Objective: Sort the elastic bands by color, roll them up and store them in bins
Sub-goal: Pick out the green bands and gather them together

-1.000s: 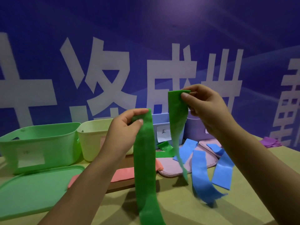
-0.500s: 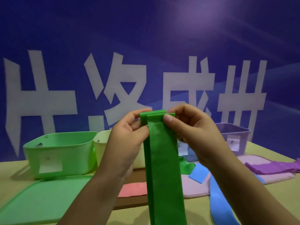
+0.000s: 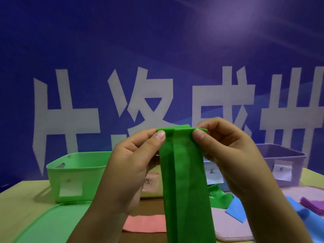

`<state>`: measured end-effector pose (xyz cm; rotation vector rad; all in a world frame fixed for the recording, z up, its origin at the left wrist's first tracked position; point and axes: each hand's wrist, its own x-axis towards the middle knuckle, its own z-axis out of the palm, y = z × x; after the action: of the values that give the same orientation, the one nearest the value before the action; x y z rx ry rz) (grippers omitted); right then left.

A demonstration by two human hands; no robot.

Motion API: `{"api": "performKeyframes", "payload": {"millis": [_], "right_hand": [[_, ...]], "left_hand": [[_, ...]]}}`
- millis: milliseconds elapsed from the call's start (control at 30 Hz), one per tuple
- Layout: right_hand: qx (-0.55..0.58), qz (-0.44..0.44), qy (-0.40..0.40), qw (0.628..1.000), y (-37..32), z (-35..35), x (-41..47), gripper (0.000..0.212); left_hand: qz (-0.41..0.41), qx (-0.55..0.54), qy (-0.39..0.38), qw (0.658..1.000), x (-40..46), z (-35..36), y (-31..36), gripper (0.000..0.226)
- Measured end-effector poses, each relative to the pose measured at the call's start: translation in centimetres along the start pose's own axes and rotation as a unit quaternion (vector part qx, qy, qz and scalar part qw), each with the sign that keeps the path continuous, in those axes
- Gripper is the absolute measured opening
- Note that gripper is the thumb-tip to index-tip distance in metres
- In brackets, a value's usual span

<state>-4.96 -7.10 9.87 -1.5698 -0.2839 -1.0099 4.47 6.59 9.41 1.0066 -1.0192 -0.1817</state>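
Observation:
A long green elastic band (image 3: 185, 181) hangs doubled in front of me, its two ends laid together at the top. My left hand (image 3: 133, 165) pinches the top left corner between thumb and fingers. My right hand (image 3: 233, 158) pinches the top right corner the same way. Behind my hands stand a green bin (image 3: 75, 174) at the left, a pale yellow bin (image 3: 150, 185) mostly hidden by my left hand, a blue-labelled bin (image 3: 213, 174) and a purple bin (image 3: 280, 163) at the right. The band's lower part runs out of the picture.
A green lid (image 3: 52, 223) lies flat at the front left. A pink band (image 3: 145, 223) lies on the table below my left hand. More green band (image 3: 219, 199), a blue band (image 3: 236, 209), folded purple bands (image 3: 313, 206) and a pale pink lid (image 3: 233, 228) lie at the right.
My hands came together from holding the band's ends apart, so the ends now meet at the top. Since half a second ago, both thumbs slid outward to the corners.

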Motion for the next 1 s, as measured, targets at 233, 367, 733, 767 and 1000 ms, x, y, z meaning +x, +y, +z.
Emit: {"api": "performKeyframes", "payload": {"millis": [233,367,733,767,1000], "right_hand": [[-0.057,0.001,-0.003,0.998,1.4,0.0,0.1,0.010],[-0.049,-0.010,0.018,0.999,1.8,0.2,0.1,0.003],[-0.069,-0.047,0.043,0.996,1.3,0.2,-0.3,0.011],[-0.073,-0.049,0.046,0.995,1.3,0.2,-0.3,0.012],[-0.102,-0.074,0.075,0.989,1.3,0.6,-0.5,0.012]], "left_hand": [[0.027,0.070,0.035,0.997,0.0,1.2,-1.1,0.024],[0.044,0.069,0.040,0.996,-0.3,1.7,-1.1,0.025],[0.044,0.040,0.025,0.998,-0.4,1.5,-1.2,0.027],[0.045,0.045,0.021,0.998,-0.4,1.4,-1.2,0.025],[0.055,0.055,-0.010,0.997,-0.2,0.9,-1.4,0.029]]}}
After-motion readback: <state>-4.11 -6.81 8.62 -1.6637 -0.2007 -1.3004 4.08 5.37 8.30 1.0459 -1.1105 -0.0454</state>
